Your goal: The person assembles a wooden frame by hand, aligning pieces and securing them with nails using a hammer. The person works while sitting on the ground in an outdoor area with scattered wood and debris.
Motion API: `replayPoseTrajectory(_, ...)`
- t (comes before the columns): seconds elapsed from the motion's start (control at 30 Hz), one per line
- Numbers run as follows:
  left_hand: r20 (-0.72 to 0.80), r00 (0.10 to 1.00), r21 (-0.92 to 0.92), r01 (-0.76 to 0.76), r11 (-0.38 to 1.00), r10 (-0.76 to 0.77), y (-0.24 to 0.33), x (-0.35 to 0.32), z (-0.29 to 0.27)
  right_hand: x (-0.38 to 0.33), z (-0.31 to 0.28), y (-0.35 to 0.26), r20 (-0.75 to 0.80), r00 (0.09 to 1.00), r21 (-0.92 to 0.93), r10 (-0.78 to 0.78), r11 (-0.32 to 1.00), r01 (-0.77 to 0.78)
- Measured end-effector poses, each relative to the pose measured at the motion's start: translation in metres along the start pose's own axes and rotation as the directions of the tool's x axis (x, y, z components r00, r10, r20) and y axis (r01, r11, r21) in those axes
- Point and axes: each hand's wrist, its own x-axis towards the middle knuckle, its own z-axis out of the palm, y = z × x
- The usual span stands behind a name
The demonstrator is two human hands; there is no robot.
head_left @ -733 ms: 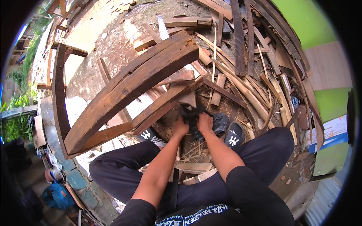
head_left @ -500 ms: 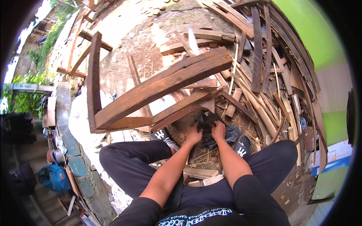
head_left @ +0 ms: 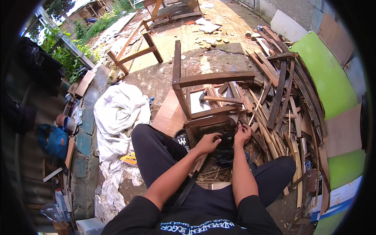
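Two hands meet at the near end of a wooden frame in the one head view: the left hand (head_left: 209,143) lies curled over the frame's lowest rail with its fingers bent down onto the wood, and the right hand (head_left: 243,133) is pinched shut on something small and dark at the rail's right end (too small to say what). The wooden frame (head_left: 213,80) stands on the ground between the seated person's knees, its thick top rail, one upright and the lower cross rails joined and whole. Judged from this, little has been taken apart or put together at the spot under the hands; the joints there look intact, so most of the work on the frame seems left. A hammer (head_left: 219,99) lies untouched inside the frame on a pale board, just beyond the hands. Loose wooden slats (head_left: 282,90) are heaped to the right against a green panel (head_left: 325,74), and a white cloth (head_left: 117,113) lies crumpled to the left.
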Motion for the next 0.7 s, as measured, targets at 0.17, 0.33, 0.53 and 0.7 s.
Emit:
replayPoseTrajectory(0.17, -0.110, 0.992, 0.020, -0.054, 0.998, 0.056, 0.088, -0.058, -0.104, -0.004, 0.002, -0.128, -0.084, 0.987, 0.204, -0.136, 0.967, 0.151)
replayPoseTrajectory(0.33, -0.386, 0.917, -0.259, -0.208, 0.943, 0.097, 0.144, -0.080, -0.194, 0.010, -0.042, -0.221, -0.197, 0.927, 0.323, -0.320, 0.871, 0.369)
replayPoseTrajectory(0.53, -0.547, 0.837, -0.460, -0.274, 0.845, -0.027, 0.145, -0.058, -0.267, -0.021, -0.108, -0.295, -0.259, 0.850, 0.296, -0.459, 0.800, 0.523)
replayPoseTrajectory(0.7, -0.497, 0.850, -0.540, -0.143, 0.830, -0.177, 0.104, 0.003, -0.293, -0.062, -0.142, -0.343, -0.191, 0.784, 0.153, -0.591, 0.771, 0.618)
